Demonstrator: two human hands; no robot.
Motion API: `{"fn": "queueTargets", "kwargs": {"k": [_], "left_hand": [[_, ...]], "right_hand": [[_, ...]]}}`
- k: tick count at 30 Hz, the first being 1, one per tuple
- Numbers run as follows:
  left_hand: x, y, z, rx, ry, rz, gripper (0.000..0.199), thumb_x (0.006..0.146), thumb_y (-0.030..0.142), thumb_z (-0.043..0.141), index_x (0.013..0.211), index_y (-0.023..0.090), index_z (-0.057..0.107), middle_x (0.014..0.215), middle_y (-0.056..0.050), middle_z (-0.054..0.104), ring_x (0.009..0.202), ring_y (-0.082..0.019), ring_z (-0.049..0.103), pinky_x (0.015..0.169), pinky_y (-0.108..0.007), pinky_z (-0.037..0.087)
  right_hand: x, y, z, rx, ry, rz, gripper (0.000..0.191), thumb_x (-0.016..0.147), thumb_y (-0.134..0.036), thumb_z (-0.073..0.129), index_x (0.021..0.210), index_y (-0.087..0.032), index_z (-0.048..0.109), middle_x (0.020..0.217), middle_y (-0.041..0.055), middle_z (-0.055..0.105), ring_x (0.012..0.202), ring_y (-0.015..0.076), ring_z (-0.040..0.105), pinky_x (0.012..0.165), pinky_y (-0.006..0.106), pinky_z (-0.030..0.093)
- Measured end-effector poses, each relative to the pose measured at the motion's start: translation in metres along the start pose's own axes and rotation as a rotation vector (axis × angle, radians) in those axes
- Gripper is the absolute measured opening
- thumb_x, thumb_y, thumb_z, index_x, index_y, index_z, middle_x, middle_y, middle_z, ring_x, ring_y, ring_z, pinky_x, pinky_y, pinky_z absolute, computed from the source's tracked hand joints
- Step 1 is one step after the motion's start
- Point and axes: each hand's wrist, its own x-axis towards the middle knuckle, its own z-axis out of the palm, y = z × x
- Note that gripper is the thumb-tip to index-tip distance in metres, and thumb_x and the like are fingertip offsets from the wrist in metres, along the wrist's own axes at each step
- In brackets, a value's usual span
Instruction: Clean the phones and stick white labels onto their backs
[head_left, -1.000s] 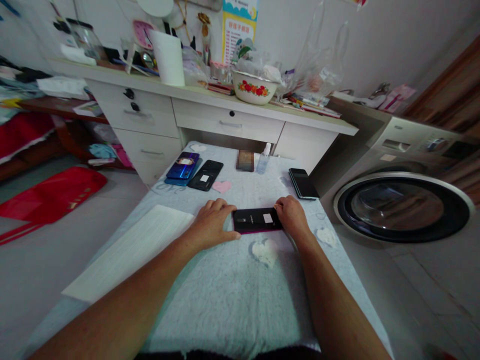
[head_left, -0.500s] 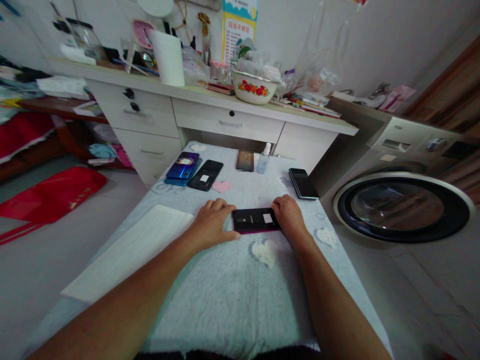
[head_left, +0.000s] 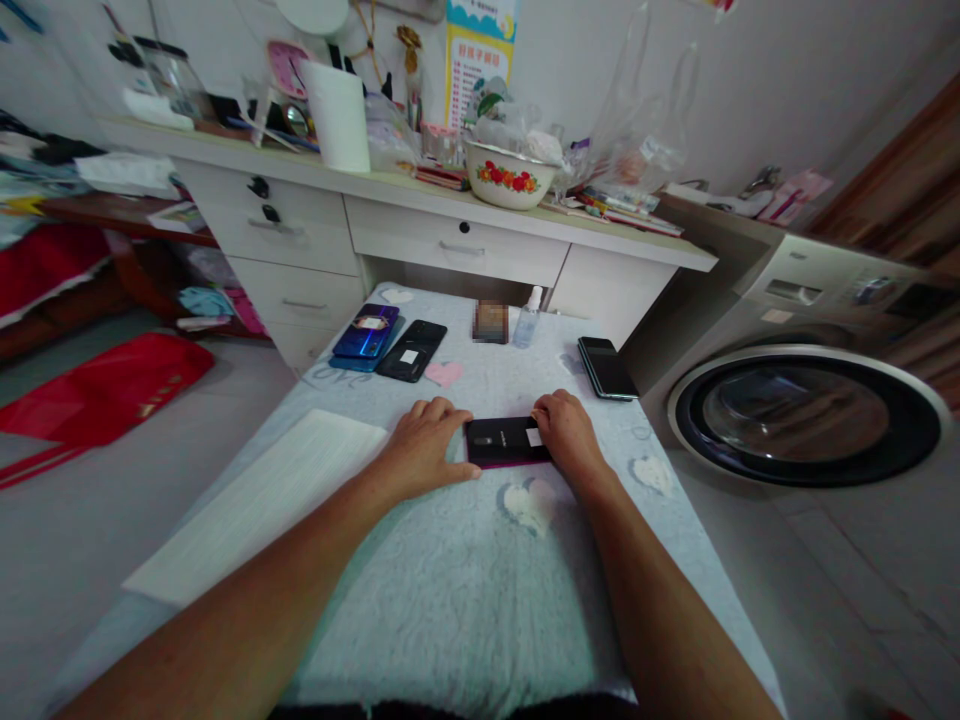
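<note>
A black smartphone (head_left: 491, 443) with a purplish lower edge lies back side up on the cloth-covered table, a white sticker near its right end. At the left end, my left hand (head_left: 424, 450) holds it, index finger at the far corner and thumb at the near one. My right hand (head_left: 568, 435) has its fingers bent over the right end, partly covering the sticker; its thumb is mostly hidden. Beyond the hands lie a black phone (head_left: 412, 351) with a sticker and a blue phone (head_left: 366, 330) stacked on another. At the right edge sit stacked dark phones (head_left: 607, 367).
A pale flat board (head_left: 259, 505) lies left of my left forearm. Toward the back stand a clear spray bottle (head_left: 527, 322) and a blurred-out small item (head_left: 490, 322). A white desk (head_left: 461, 245) borders the far side, and a washing machine (head_left: 810, 400) stands to the right.
My right hand has slid a little left along the phone, now covering part of the white sticker. My left hand and the phone have stayed put.
</note>
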Motion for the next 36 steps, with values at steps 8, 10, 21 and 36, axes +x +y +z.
{"fn": "queueTargets", "kwargs": {"k": [8,10,21,36], "left_hand": [[0.000,0.000,0.000,0.007,0.001,0.008,0.073,0.066,0.061,0.066,0.126,0.024,0.052,0.118,-0.008,0.052,0.106,-0.030,0.046,0.092,-0.041,0.039],[0.000,0.000,0.001,0.006,0.000,0.007,0.073,0.066,0.061,0.066,0.127,0.024,0.051,0.118,-0.008,0.051,0.106,-0.030,0.046,0.091,-0.041,0.039],[0.000,0.000,0.000,0.003,-0.002,-0.004,0.071,0.064,0.060,0.068,0.125,0.026,0.052,0.117,-0.008,0.052,0.105,-0.030,0.046,0.091,-0.041,0.039],[0.000,0.001,-0.001,0.000,0.002,0.002,0.070,0.065,0.060,0.068,0.124,0.026,0.052,0.118,-0.008,0.052,0.107,-0.030,0.046,0.093,-0.041,0.038]], "right_hand": [[-0.002,-0.007,0.002,0.023,0.010,-0.039,0.017,0.090,-0.020,0.051,0.088,-0.017,0.068,0.091,0.0075,0.061,0.091,0.0175,0.053,0.082,0.026,0.035],[-0.002,-0.008,0.002,0.027,0.008,-0.044,0.017,0.090,-0.020,0.052,0.088,-0.017,0.068,0.091,0.0073,0.061,0.091,0.0173,0.053,0.082,0.026,0.035],[-0.004,-0.014,0.001,0.041,0.020,-0.101,0.019,0.091,-0.019,0.049,0.088,-0.016,0.068,0.089,0.0069,0.061,0.090,0.0173,0.053,0.083,0.026,0.035],[-0.005,-0.020,-0.001,0.051,-0.008,-0.128,0.018,0.091,-0.020,0.050,0.088,-0.017,0.067,0.090,0.0067,0.060,0.091,0.0176,0.052,0.084,0.026,0.036]]}}
